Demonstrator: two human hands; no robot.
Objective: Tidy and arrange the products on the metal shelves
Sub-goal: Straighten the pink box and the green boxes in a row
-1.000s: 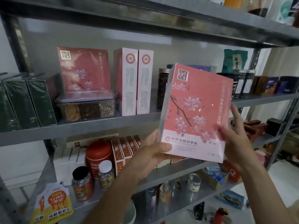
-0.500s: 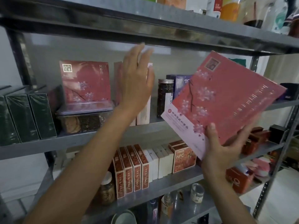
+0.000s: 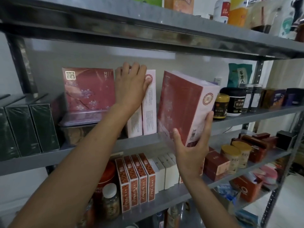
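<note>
**A:** Half a second back the left hand (image 3: pixel 131 86) hung spread in front of the shelving. Now its fingers are curled over the tops of the two tall pale pink cardboard boxes (image 3: pixel 142 104) at centre frame, thumb on the front of the right one. The large flat pink blossom-print carton (image 3: pixel 184 109) has swung from tilted broadside to nearly upright, narrow side toward us.

**B:** Who has the carton?

**A:** Only the right hand (image 3: pixel 190 150), cupped under its lower corner, thumb on the broad face, fingers up the narrow side. It sits just right of the pale boxes. Its bottom edge is about level with the grey metal middle shelf (image 3: pixel 49 157), though I can't tell whether it rests there.

**B:** So the single low grip is the risk?

**A:** I'd say so. It's a tall carton held low, so it could tip off the palm. It would probably go rightward into the yellow-lidded dark jar (image 3: pixel 222 106) and the black tub with white label (image 3: pixel 235 104) close beside it.

**B:** And the gap?

**A:** It looks narrow. If the pale boxes aren't drawn left enough, the carton may jam or topple them. Pulled too far, they'd shove the matching pink blossom box (image 3: pixel 88 89) perched on the clear plastic lidded tray (image 3: pixel 79 119) at left.
</note>
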